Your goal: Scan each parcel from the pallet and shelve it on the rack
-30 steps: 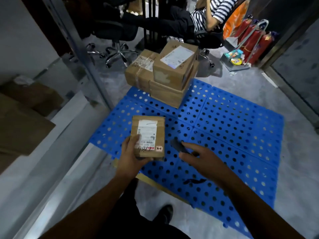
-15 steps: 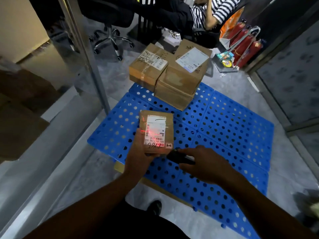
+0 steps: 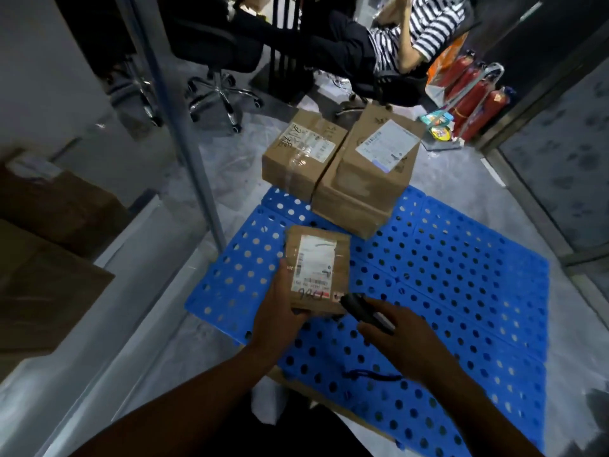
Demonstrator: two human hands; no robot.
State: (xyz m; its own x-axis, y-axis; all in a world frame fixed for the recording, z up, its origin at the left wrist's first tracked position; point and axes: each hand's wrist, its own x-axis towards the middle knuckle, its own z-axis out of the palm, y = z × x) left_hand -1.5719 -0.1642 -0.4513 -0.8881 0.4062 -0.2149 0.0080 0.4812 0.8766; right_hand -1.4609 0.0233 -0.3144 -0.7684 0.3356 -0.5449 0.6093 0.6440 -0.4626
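Above the pallet (image 3: 461, 291), left fingers (image 3: 286, 275) grip the parcel (image 3: 318, 268), scanner (image 3: 362, 310) beside

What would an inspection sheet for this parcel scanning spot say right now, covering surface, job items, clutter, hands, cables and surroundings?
Surface: blue perforated pallet on a grey floor.
Job's things: small parcel held label-up above the pallet; three parcels stacked at the pallet's far edge; scanner pointed towards the small parcel's label; rack on the left, holding brown boxes.
Clutter: colourful packs on the floor right of the stack.
Hands: left hand grips the small parcel; right hand holds the scanner.
Cables: dark cord below the right wrist; where it ends cannot be told.
Surroundings: seated person, office chair and red fire extinguishers beyond the pallet.
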